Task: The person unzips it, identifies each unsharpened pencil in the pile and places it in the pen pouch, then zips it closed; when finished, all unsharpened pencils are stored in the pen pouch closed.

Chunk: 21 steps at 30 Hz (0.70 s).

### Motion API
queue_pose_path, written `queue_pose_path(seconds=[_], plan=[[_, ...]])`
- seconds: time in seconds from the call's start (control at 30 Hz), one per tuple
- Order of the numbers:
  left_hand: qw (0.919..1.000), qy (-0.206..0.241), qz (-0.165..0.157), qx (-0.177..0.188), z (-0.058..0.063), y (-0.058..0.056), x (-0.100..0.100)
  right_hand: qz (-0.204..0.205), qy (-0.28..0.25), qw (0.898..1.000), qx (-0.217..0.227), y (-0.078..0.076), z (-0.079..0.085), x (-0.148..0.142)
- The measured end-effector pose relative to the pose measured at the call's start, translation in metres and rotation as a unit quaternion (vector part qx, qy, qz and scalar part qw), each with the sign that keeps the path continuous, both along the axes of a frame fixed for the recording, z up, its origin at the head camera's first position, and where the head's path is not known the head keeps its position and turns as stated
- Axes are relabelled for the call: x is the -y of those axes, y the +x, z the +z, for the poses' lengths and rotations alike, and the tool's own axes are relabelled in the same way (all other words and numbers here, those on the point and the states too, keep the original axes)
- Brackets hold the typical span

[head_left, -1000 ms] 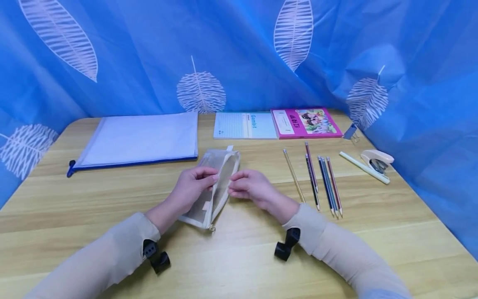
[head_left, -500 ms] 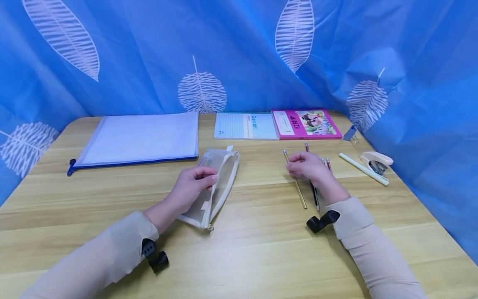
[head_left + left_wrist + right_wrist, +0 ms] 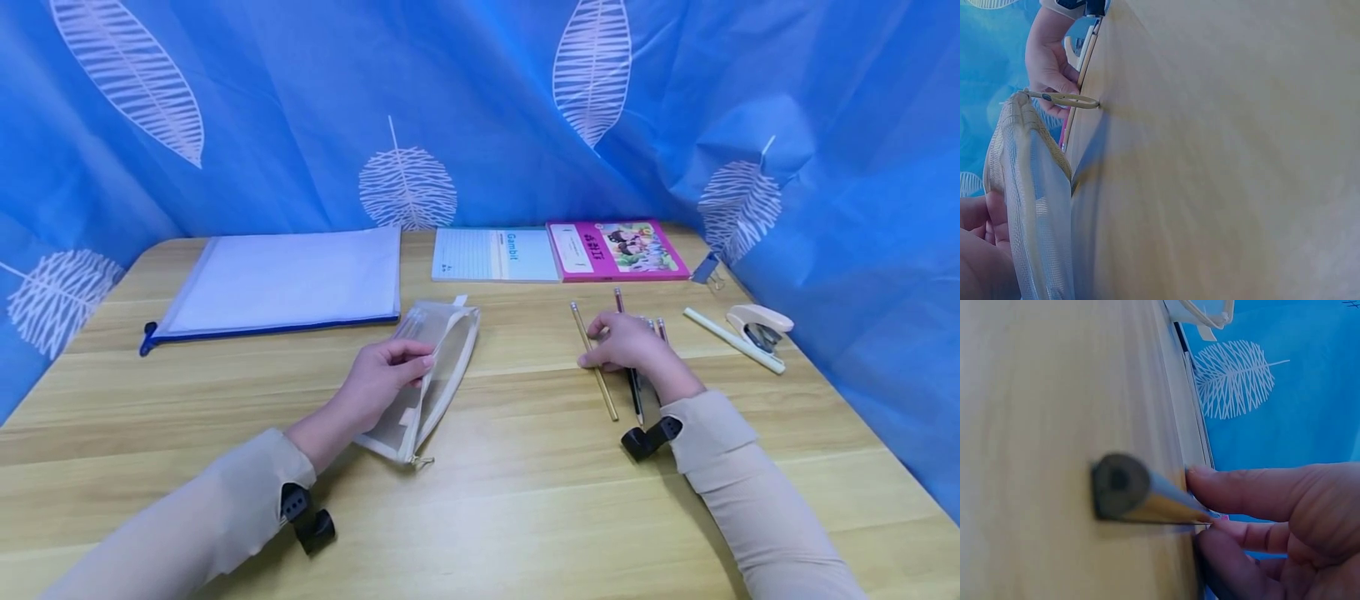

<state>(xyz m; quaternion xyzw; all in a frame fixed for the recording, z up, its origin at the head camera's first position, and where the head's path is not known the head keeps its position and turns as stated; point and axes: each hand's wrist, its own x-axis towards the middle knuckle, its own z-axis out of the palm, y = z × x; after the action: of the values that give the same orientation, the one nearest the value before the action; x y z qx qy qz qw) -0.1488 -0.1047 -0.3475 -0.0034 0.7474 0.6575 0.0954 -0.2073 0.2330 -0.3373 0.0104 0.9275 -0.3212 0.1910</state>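
My left hand (image 3: 378, 375) pinches one edge of a beige mesh zip pouch (image 3: 390, 429), whose top gapes along its length. The zip pull (image 3: 1072, 100) sticks out at the pouch's near end in the left wrist view. To the right, my right hand (image 3: 626, 342) has its thumb and fingers on either side of a gold pencil (image 3: 604, 396), pinching it near its middle, low over the table. Beside it lies a dark pencil (image 3: 636, 400), partly under the hand. More pencils are mostly hidden behind the hand and wrist, their tops (image 3: 662, 327) showing.
At the back left lies a white zip folder (image 3: 292, 279) with a blue edge. A pale notebook (image 3: 480, 254) and a pink book (image 3: 645, 250) lie at the back. A binder clip (image 3: 703, 267), a pale green stick (image 3: 735, 340) and a stapler (image 3: 759, 321) are at the right.
My right hand has left the pouch, moved right to the pencils and lowered its thumb across to the gold pencil's left side. The left hand keeps its hold on the pouch.
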Motion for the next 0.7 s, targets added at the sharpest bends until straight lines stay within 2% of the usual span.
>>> queue_pose_path(seconds=[0.27,0.4,0.5,0.6,0.7], plan=[[1.0000,-0.009,0.000,0.002,0.001,0.000,0.000,-0.005,-0.046,0.999,0.025,-0.001,0.000,0.001],[1.0000,0.001,0.002,-0.003,0.000,-0.001,0.000,-0.018,-0.117,0.992,0.038,0.000,-0.001,-0.003],[0.9999,0.008,0.006,-0.003,-0.002,-0.001,0.000,-0.051,-0.213,0.974,0.051,0.002,-0.004,-0.003],[0.9999,0.008,0.007,-0.004,-0.002,-0.001,0.000,-0.082,-0.323,0.941,0.058,0.007,-0.008,0.002],[1.0000,0.005,0.006,-0.005,-0.002,-0.001,-0.001,-0.089,-0.394,0.912,0.065,0.012,-0.010,0.011]])
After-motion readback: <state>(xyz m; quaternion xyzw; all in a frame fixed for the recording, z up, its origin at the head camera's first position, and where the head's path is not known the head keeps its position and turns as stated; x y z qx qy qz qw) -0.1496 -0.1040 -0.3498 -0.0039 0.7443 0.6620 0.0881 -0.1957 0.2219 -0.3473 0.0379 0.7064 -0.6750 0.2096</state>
